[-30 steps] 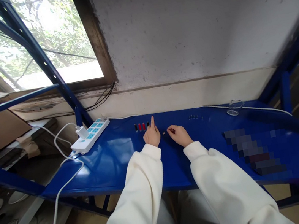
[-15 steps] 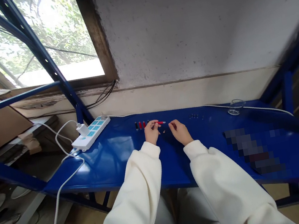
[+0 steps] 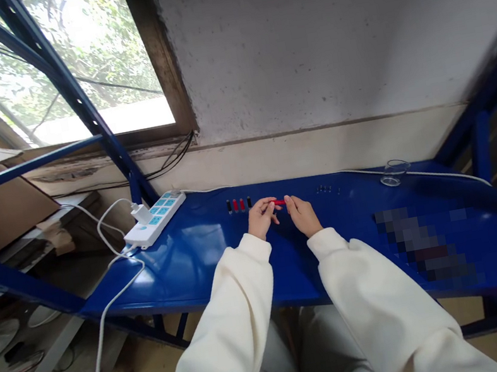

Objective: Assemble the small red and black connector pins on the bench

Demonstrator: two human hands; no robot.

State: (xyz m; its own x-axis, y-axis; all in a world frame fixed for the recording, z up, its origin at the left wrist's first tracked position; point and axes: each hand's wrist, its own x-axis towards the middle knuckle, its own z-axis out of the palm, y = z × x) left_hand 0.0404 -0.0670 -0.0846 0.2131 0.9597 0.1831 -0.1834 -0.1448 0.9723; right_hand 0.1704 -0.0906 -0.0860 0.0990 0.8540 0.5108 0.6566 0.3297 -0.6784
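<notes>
A person in white sleeves (image 3: 234, 310) has both hands over a blue desk (image 3: 196, 272). A thin red stick (image 3: 279, 202) is between the two hands, lying sideways, almost flat. It looks a bit like a pen. The left hand (image 3: 260, 220) has its grip closed on the left part of the stick, with the thumb and fingers pinching it. The right hand (image 3: 304, 216) has its grip closed too, with the fingertips on the right end of the stick. Only a short bit of red shows in the middle, because the fingers cover the rest. The two hands are near each other but do not touch.

Just past the left hand, four little tubes stand in a row. From left to right they go black tube (image 3: 229, 206), red tube (image 3: 235, 205), another red one, then another black one, which is closest to the hand. To the right, well apart from the right hand, are some tiny bits (image 3: 323, 189), too small to make out. Farther right is a clear cup (image 3: 391, 178). On the left side sits a white power strip (image 3: 154, 223) with a white plug (image 3: 140, 214) in it.
</notes>
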